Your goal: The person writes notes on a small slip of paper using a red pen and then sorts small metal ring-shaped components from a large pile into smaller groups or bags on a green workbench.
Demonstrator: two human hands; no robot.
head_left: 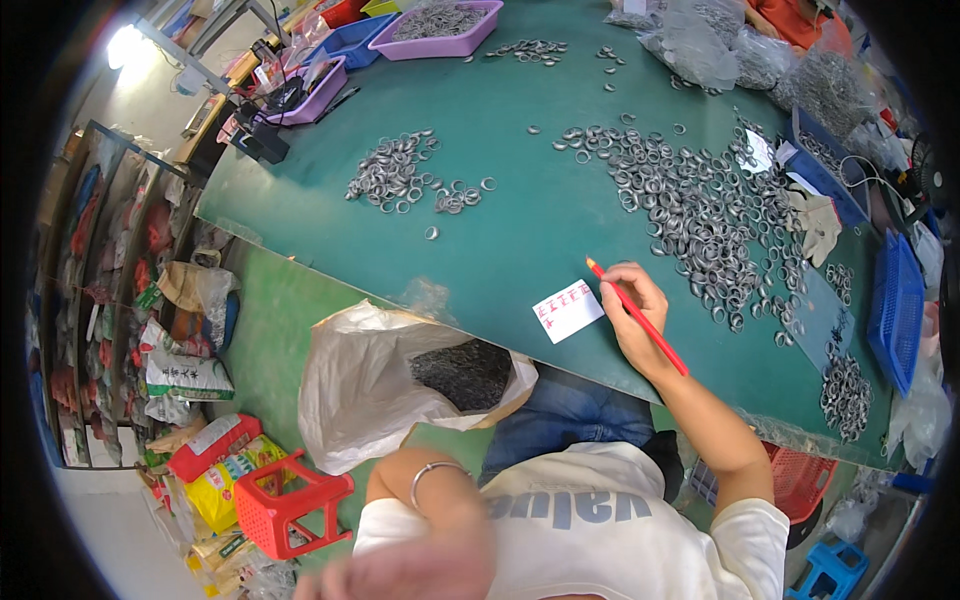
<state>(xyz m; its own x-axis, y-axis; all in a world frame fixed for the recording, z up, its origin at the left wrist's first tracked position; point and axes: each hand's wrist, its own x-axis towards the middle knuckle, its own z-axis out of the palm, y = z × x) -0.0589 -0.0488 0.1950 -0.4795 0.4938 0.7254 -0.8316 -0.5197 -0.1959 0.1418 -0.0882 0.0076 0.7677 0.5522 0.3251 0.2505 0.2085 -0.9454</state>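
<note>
My right hand (637, 305) is closed around a red pencil (668, 352), its tip pointing away to the upper left. Just left of that hand, a small white card (568, 318) with red handwritten marks lies on the green table (480, 260); the pencil tip is off the card, past its far corner. My left hand (420, 562) is near my chest at the lower edge, smeared by motion, so its fingers cannot be made out. A large heap of grey metal rings (690, 200) spreads beyond and to the right of my right hand. A smaller pile of rings (395, 165) sits farther left.
An open white sack (350, 370) holding dark small pieces stands against the table's near edge. Purple trays (440, 35) are at the far left. A blue basket (893, 310) and clear bags of rings (825, 90) line the right. A red stool (290, 500) stands lower left.
</note>
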